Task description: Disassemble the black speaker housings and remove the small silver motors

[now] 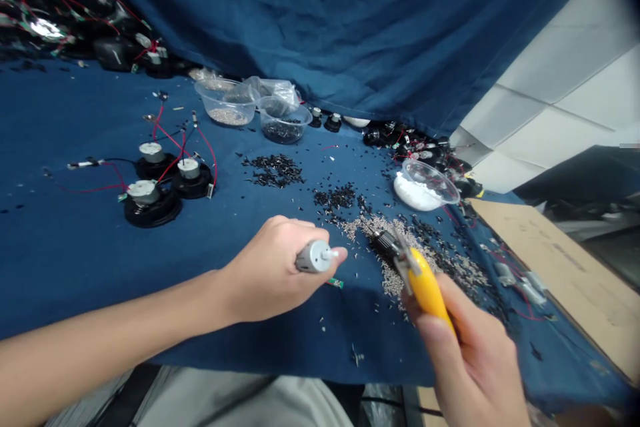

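Note:
My left hand [275, 267] is closed around a small grey motor [314, 257], whose shaft end faces up toward me. A small green circuit board [336, 283] shows just below that hand's thumb. My right hand [475, 353] grips a yellow-handled tool [429, 287] with a thin metal head; blur hides its exact kind. Against the metal head, in view, is a black ribbed piece [385, 243] with a thin tip, and I cannot tell whether it belongs to the tool. Around it spreads a pile of small silver screws [395, 280].
Three black units with motors [143, 192] and red wires stand left. Clear tubs hold silver screws [227, 117] and black screws [284, 130]. A clear tub [447, 190] with white material stands right. Loose black screws [277, 170] lie mid-table. Cardboard [560, 267] borders the right edge.

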Demonstrator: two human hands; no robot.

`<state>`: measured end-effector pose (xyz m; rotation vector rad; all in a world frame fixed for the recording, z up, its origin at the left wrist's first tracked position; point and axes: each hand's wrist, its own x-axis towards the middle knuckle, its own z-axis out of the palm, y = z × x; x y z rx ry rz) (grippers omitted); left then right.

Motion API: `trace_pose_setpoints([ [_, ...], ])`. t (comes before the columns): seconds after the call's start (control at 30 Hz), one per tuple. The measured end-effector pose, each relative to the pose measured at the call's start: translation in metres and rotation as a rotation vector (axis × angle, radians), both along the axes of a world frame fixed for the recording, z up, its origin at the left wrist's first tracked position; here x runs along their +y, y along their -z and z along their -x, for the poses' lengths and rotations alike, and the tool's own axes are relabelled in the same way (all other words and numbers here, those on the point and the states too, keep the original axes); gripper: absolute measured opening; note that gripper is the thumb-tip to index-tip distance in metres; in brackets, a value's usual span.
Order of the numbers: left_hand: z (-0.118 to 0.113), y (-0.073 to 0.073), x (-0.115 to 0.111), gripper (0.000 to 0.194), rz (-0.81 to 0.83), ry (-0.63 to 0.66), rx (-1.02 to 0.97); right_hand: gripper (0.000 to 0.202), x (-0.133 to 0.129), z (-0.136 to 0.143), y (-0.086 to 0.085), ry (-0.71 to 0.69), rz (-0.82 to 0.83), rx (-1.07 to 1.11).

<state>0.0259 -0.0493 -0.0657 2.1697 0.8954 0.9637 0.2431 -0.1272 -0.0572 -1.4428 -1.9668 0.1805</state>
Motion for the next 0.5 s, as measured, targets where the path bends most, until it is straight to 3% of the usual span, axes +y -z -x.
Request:
trace_pose_setpoints([
  [0.1,0.002,0.000,0.003,0.042,0.048,0.014,-0.015,0.030,-0.010,0.005,0.004,-0.090,-0.027,-0.061],
  [0.33,0.002,0.000,0.002,0.043,0.048,0.081,-0.031,0.031,-0.016,0.004,0.018,-0.068,0.077,-0.075],
  [0.5,0.002,0.000,0.003,0.043,0.044,0.090,-0.016,0.030,-0.013,0.007,0.012,-0.115,0.058,-0.062],
])
